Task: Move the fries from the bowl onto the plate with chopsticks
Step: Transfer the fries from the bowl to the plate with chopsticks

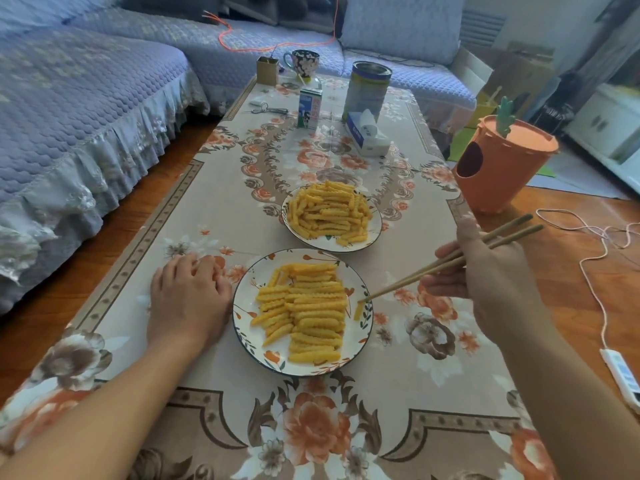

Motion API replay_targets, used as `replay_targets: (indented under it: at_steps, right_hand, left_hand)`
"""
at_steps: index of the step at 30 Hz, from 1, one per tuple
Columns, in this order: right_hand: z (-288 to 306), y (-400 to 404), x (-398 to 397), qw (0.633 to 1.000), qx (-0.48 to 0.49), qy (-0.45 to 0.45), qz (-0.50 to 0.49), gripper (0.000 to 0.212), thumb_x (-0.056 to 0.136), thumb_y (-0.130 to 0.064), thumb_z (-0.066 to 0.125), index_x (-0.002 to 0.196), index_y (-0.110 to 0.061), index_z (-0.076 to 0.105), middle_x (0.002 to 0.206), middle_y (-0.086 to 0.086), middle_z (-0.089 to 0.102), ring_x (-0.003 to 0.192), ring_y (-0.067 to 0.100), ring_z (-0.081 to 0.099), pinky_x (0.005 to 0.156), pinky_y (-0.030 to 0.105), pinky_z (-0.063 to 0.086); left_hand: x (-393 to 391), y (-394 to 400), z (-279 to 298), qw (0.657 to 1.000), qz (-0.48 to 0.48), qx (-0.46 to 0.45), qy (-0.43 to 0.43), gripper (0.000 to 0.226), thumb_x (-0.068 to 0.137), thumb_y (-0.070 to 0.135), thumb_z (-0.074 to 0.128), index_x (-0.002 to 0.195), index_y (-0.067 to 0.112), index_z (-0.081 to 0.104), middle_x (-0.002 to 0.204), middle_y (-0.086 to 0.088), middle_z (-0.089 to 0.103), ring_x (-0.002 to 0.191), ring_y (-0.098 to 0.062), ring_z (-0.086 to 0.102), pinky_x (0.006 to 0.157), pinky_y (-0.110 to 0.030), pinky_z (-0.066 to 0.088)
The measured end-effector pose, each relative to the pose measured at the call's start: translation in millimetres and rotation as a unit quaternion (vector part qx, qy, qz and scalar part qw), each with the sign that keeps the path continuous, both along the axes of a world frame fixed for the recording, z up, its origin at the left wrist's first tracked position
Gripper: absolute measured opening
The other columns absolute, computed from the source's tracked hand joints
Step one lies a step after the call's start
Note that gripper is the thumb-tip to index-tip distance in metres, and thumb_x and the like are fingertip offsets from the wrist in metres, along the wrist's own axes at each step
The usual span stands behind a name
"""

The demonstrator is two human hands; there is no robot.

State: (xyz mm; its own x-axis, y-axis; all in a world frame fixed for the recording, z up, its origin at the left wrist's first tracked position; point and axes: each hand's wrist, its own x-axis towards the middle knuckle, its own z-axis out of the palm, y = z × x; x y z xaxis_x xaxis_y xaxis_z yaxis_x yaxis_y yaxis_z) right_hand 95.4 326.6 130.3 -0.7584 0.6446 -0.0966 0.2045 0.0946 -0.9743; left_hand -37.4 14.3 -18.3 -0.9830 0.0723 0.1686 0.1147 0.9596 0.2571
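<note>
No legible text on anything

wooden chopsticks (450,263), glossy ceramic plate (244,299)

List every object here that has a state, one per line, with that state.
Bowl: heaped with fries.
Plate: partly covered with laid-out fries.
Chopsticks: held in right hand, tips pinching one fry over the plate's right edge.
Left hand: flat on the tablecloth, holding nothing.
Tin can: upright, lid off.
Tissue pack: open, tissue sticking out.
</note>
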Motion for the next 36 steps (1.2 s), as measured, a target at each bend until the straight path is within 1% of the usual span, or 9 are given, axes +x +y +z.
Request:
replay_targets:
  at_steps: [5, 10, 15, 20, 23, 27, 30, 33, 36]
  right_hand:
    - [-12.3, 1.7, 2.6, 1.000, 0.000, 0.022, 0.007, 0.049, 0.106, -0.038, 0.050, 0.084, 0.003, 0.064, 0.062, 0.022, 0.070, 0.053, 0.032, 0.072, 0.050, 0.036, 0.062]
    - [-14.4, 16.3, -3.0, 0.994, 0.013, 0.106, -0.030, 0.044, 0.105, -0.039, 0.051, 0.088, -0.002, 0.066, 0.064, 0.012, 0.072, 0.060, 0.031, 0.074, 0.058, 0.038, 0.064]
    - [-34.2, 19.3, -35.8, 0.990, 0.038, 0.132, -0.043, 0.039, 0.105, -0.037, 0.055, 0.091, -0.004, 0.068, 0.075, 0.020, 0.072, 0.064, 0.030, 0.075, 0.062, 0.036, 0.065]
    - [-41.5, 17.9, -68.9, 0.986, 0.118, 0.116, 0.011, 0.029, 0.104, -0.030, 0.057, 0.083, -0.015, 0.070, 0.064, 0.007, 0.071, 0.056, 0.023, 0.073, 0.058, 0.032, 0.063]
    - [-41.2, 19.9, -80.2, 0.987, 0.136, 0.085, 0.029, 0.030, 0.104, -0.030, 0.058, 0.086, -0.009, 0.070, 0.065, 0.011, 0.070, 0.053, 0.019, 0.071, 0.056, 0.029, 0.062]
    - [-34.5, 21.8, -86.4, 0.986, 0.148, 0.071, 0.025, 0.039, 0.106, -0.034, 0.054, 0.078, -0.011, 0.068, 0.056, 0.005, 0.070, 0.052, 0.022, 0.071, 0.057, 0.037, 0.064]
    - [-19.1, 18.4, -78.9, 0.990, 0.118, 0.082, 0.013, 0.042, 0.106, -0.035, 0.053, 0.078, -0.008, 0.067, 0.057, 0.006, 0.070, 0.052, 0.025, 0.072, 0.059, 0.043, 0.064]
    - [2.9, 8.5, -54.4, 0.994, 0.043, 0.103, -0.006, 0.046, 0.107, -0.037, 0.050, 0.082, -0.002, 0.065, 0.061, 0.013, 0.072, 0.053, 0.028, 0.072, 0.056, 0.040, 0.064]
    - [10.9, -5.3, -19.6, 0.996, 0.005, 0.087, -0.015, 0.050, 0.106, -0.039, 0.047, 0.085, 0.003, 0.063, 0.062, 0.017, 0.071, 0.054, 0.031, 0.072, 0.053, 0.037, 0.063]
  left_hand:
    - [0.7, 1.1, 1.9, 1.000, 0.000, 0.005, -0.001, 0.036, 0.098, 0.031, 0.050, 0.130, 0.018, 0.060, 0.144, -0.018, 0.053, 0.137, -0.036, 0.041, 0.118, -0.052, 0.028]
    - [1.3, 0.9, 0.4, 1.000, 0.001, -0.003, 0.004, 0.034, 0.098, 0.028, 0.052, 0.128, 0.017, 0.060, 0.142, -0.019, 0.054, 0.135, -0.038, 0.043, 0.117, -0.053, 0.030]
    - [0.6, 1.2, -0.4, 1.000, -0.001, -0.007, 0.008, 0.034, 0.097, 0.027, 0.054, 0.127, 0.015, 0.061, 0.138, -0.019, 0.057, 0.132, -0.038, 0.046, 0.115, -0.054, 0.033]
    - [-0.8, 1.4, -1.6, 1.000, 0.001, -0.004, 0.011, 0.033, 0.096, 0.028, 0.055, 0.127, 0.016, 0.061, 0.138, -0.018, 0.057, 0.132, -0.037, 0.046, 0.115, -0.053, 0.033]
    - [-2.4, 0.9, -2.9, 1.000, 0.002, -0.002, 0.007, 0.037, 0.097, 0.029, 0.054, 0.131, 0.016, 0.060, 0.140, -0.017, 0.055, 0.135, -0.036, 0.044, 0.117, -0.053, 0.031]
    - [-2.5, 0.1, -2.5, 1.000, 0.002, -0.004, 0.007, 0.039, 0.097, 0.030, 0.053, 0.133, 0.016, 0.060, 0.140, -0.017, 0.055, 0.135, -0.036, 0.044, 0.117, -0.053, 0.031]
    - [-1.8, 0.3, -1.1, 1.000, 0.003, -0.004, 0.005, 0.039, 0.098, 0.031, 0.052, 0.133, 0.017, 0.060, 0.141, -0.017, 0.055, 0.135, -0.035, 0.044, 0.117, -0.052, 0.031]
    - [-1.2, 0.7, 0.1, 1.000, 0.003, -0.004, 0.002, 0.040, 0.098, 0.032, 0.051, 0.134, 0.017, 0.059, 0.143, -0.016, 0.054, 0.137, -0.034, 0.043, 0.118, -0.052, 0.030]
    - [-1.2, 0.7, 0.8, 1.000, 0.003, -0.004, 0.000, 0.040, 0.098, 0.033, 0.051, 0.134, 0.016, 0.059, 0.143, -0.016, 0.054, 0.137, -0.035, 0.043, 0.118, -0.052, 0.030]
